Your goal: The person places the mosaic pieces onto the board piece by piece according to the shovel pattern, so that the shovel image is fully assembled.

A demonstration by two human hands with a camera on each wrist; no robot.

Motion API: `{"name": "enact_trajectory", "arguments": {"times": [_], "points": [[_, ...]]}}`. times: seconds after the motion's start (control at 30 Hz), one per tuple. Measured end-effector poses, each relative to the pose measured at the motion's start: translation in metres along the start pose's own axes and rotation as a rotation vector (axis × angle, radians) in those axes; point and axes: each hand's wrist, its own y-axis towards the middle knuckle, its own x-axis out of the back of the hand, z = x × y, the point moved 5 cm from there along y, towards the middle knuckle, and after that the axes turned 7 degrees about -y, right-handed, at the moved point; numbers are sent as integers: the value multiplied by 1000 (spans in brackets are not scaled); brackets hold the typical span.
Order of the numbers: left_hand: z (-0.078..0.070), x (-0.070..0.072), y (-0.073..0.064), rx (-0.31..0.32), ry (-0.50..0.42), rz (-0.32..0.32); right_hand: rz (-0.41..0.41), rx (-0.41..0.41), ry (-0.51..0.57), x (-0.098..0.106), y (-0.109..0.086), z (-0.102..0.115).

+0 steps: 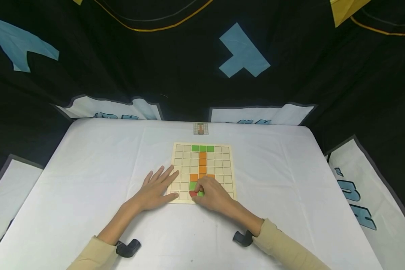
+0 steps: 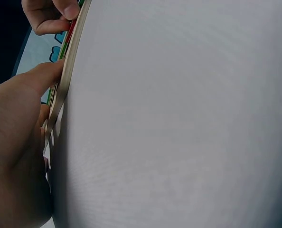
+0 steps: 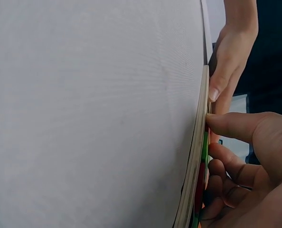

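A pale wooden grid board [image 1: 225, 165] lies at the table's middle. Green tiles [image 1: 203, 149] run along its far row, with a column of orange tiles [image 1: 203, 162] below them. My left hand [image 1: 152, 192] rests with spread fingers on the board's left side, its thumb by the near left corner. At the near row, my right hand [image 1: 215, 195] pinches a red tile [image 1: 192, 194] between thumb and index finger, over a cell. Green tiles lie beside it, and the right hand partly hides that area. In the right wrist view, the right thumb [image 3: 233, 124] touches the board's near edge.
A small card with a grid picture [image 1: 200, 129] lies beyond the board. White cloth covers the table [image 1: 98, 161]. A dark curtain [image 1: 189, 75] hangs behind it. Black wrist devices [image 1: 128, 248] sit near the sleeve cuffs.
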Motion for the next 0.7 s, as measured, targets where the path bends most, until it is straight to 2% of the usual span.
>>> {"name": "enact_trajectory", "arguments": {"times": [0.7], "points": [[-6, 3, -2, -5, 12, 8, -36, 31, -37, 10, -12, -2]]}}
